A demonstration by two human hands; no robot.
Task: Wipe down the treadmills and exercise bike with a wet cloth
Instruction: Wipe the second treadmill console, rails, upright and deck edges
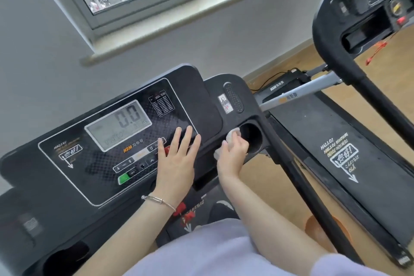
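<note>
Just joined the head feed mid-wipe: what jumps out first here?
The grey display reading 0.0, mid-console on the black treadmill, catches the eye first. Right of it the left hand lies flat on the buttons, while the right hand grips a white cloth at the rim of the round cup holder. A second treadmill stands further right.

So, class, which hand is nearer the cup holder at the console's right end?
Right. The right hand, gripping the white cloth, is beside the cup holder; the left hand lies flat on the console, further left.
</note>
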